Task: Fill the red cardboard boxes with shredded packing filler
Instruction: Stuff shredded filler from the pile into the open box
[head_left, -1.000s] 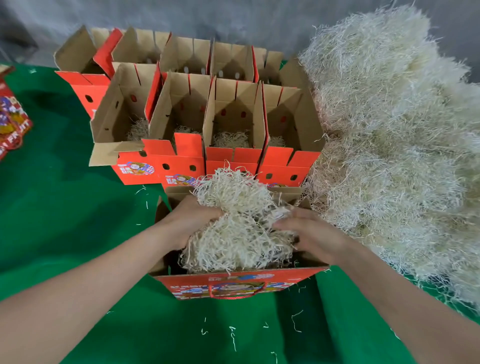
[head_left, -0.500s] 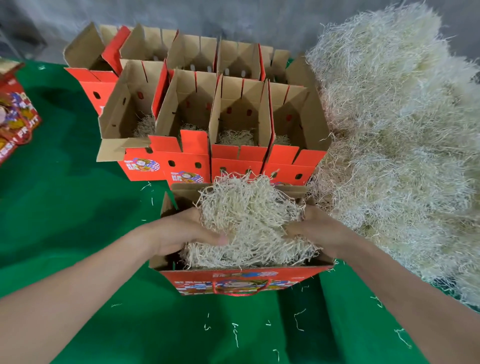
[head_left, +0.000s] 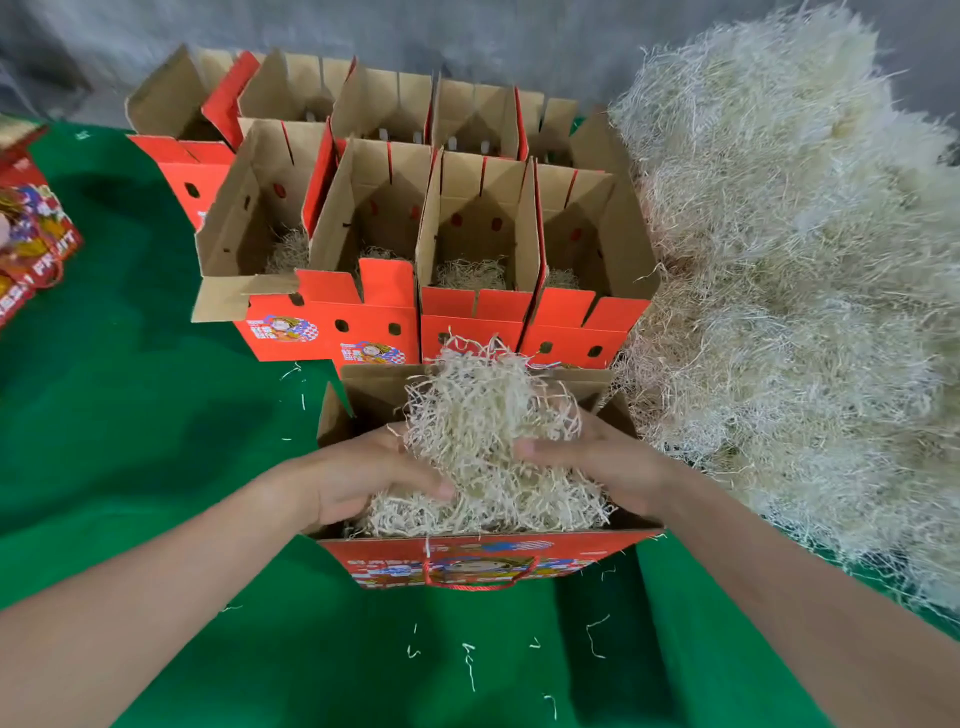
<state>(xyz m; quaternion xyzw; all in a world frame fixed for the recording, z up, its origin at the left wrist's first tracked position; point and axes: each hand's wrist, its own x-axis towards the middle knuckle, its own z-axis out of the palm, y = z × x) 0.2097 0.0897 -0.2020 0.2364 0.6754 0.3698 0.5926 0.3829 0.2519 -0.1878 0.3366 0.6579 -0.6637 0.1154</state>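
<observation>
**Item:** wad of shredded filler (head_left: 488, 447), pale tangled strands.
**Location:** in the mouth of the near red box (head_left: 483, 558), heaped above its rim.
**Handling (judged):** very light, soft and springy. It compresses under pressure and sheds loose strands, and nothing about it is fragile. Best clasped broadly by its flanks and pressed downward.
**Hands:** left hand (head_left: 358, 478) is on the wad's left flank and right hand (head_left: 602, 462) on its right. Both are over the box, fingers curled into the strands and tips partly buried.
**Supply:** filler heap (head_left: 779, 312), right of the box.
**Behind the box:** row of open boxes (head_left: 467, 332), each thinly lined.
</observation>
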